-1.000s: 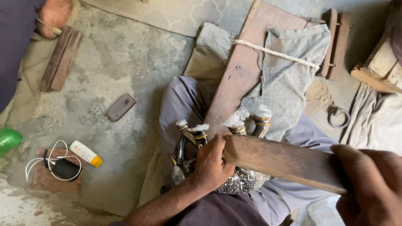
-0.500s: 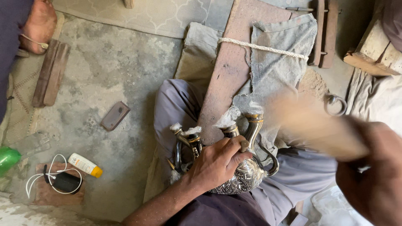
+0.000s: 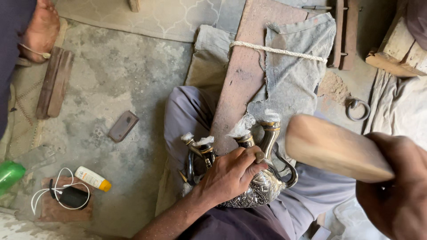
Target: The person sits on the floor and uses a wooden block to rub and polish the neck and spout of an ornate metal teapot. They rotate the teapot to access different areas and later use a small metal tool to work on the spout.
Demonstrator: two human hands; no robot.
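Note:
An ornate engraved metal jug [image 3: 260, 189] with curved handles and spouts rests on my lap against a sloping wooden board [image 3: 249, 66]. My left hand [image 3: 229, 173] presses on top of the jug and pinches a small metal punch [image 3: 259, 156] between thumb and fingers. My right hand [image 3: 396, 191] grips a thick wooden mallet block [image 3: 333, 149], raised to the right of the jug and apart from it. White wadding [image 3: 242, 126] plugs the jug's openings.
A grey cloth [image 3: 293, 75] is tied to the board with white rope. Another person's foot [image 3: 40, 31] rests at the top left beside wooden slats [image 3: 54, 82]. A small dark block [image 3: 123, 126], a tube [image 3: 92, 178], a green bottle [image 3: 10, 174] and a cabled device [image 3: 71, 197] lie on the concrete floor.
The wooden block lay down on the jug by my left hand, then swung up and right. It is now held raised, clear of the jug. My left hand stayed put.

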